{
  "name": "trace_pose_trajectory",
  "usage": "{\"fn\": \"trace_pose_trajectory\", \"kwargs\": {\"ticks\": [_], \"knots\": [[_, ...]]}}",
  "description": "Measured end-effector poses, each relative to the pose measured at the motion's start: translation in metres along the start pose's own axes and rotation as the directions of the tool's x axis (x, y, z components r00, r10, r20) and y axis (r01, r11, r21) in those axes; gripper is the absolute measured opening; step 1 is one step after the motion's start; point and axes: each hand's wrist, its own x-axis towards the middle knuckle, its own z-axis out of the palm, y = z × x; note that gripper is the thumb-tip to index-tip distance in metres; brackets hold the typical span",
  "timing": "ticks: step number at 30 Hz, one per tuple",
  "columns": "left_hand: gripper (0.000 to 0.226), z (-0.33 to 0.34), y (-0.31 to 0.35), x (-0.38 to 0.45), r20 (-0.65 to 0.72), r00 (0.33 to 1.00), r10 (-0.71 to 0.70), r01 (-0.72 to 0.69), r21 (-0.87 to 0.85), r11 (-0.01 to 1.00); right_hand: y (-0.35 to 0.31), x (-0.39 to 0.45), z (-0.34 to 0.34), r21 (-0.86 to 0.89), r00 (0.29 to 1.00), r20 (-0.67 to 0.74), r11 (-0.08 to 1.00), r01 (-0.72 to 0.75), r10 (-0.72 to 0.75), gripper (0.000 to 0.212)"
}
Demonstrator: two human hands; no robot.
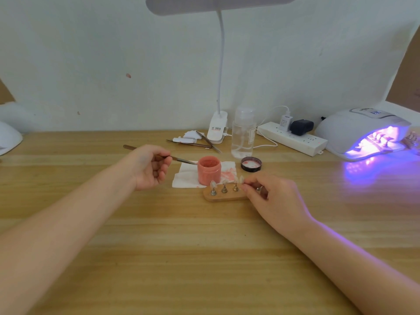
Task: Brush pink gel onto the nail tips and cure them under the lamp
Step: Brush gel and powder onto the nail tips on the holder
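The nail tips [225, 181] are standing on small metal pegs along a wooden holder [223, 196] that is lying on the wooden table [159, 246], just in front of the open pink gel jar [209, 170]. The jar is sitting on a pink-stained white tissue [184, 176]. The right hand [270, 196] is pinching the peg at the holder's right end with curled fingertips. The left hand [150, 165] is gripping a thin brush [159, 156], fingers curled round the handle, the tip reaching the jar's rim. The black jar lid [251, 164] is lying upturned just right of the tissue. Behind it a clear bottle [243, 135] is standing. At far right, the curing lamp [363, 133] is glowing violet with a second holder inside. A power strip [293, 138] is lying between bottle and lamp.
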Motion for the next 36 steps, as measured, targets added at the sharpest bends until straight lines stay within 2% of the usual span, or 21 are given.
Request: {"fn": "trace_pose_trajectory", "kwargs": {"ticks": [5, 10, 12, 15, 17, 20, 22, 24, 26, 36], "knots": [[0.014, -0.004, 0.007, -0.006, -0.069, 0.991, 0.113, -0.116, -0.034, 0.993, 0.0, 0.0, -0.001, 0.05, 0.999, -0.035, 0.999, -0.008, 0.01, 0.007], [0.01, 0.024, 0.006, -0.03, -0.005, 0.938, 0.346, -0.345, -0.107, 0.933, -0.001, 0.0, -0.003, 0.086, 0.996, -0.081, 0.996, -0.019, 0.026, 0.007], [0.012, 0.037, -0.004, -0.042, 0.003, 0.868, 0.496, -0.495, -0.069, 0.866, -0.002, 0.0, -0.003, 0.092, 0.996, -0.088, 0.996, -0.018, 0.026, 0.008], [0.017, 0.053, -0.025, -0.062, 0.038, 0.677, 0.735, -0.734, 0.104, 0.671, -0.002, 0.0, -0.003, 0.087, 0.996, -0.084, 0.996, -0.017, 0.024, 0.008], [0.019, 0.061, -0.043, -0.069, 0.136, 0.571, 0.809, -0.818, 0.168, 0.549, -0.002, 0.0, -0.003, 0.086, 0.996, -0.088, 0.996, -0.019, 0.027, 0.007], [0.01, 0.068, -0.067, -0.07, 0.218, 0.466, 0.857, -0.878, 0.23, 0.419, -0.002, 0.0, -0.003, 0.088, 0.994, -0.111, 0.996, -0.01, 0.02, 0.007], [0.004, 0.068, -0.077, -0.065, 0.252, 0.346, 0.904, -0.912, 0.318, 0.26, -0.002, 0.001, -0.003, 0.085, 0.992, -0.126, 0.996, 0.005, 0.006, 0.007], [0.003, 0.067, -0.082, -0.062, 0.306, 0.272, 0.912, -0.915, 0.376, 0.147, -0.002, 0.001, -0.003, 0.082, 0.991, -0.134, 0.997, 0.014, -0.003, 0.007], [0.003, 0.066, -0.084, -0.06, 0.333, 0.243, 0.911, -0.913, 0.395, 0.1, -0.003, 0.0, -0.004, 0.08, 0.992, -0.129, 0.997, 0.016, -0.006, 0.007], [0.006, 0.063, -0.086, -0.059, 0.378, 0.165, 0.911, -0.92, 0.392, 0.004, -0.004, 0.0, -0.005, 0.063, 0.992, -0.128, 0.998, 0.027, -0.019, 0.007]]}}
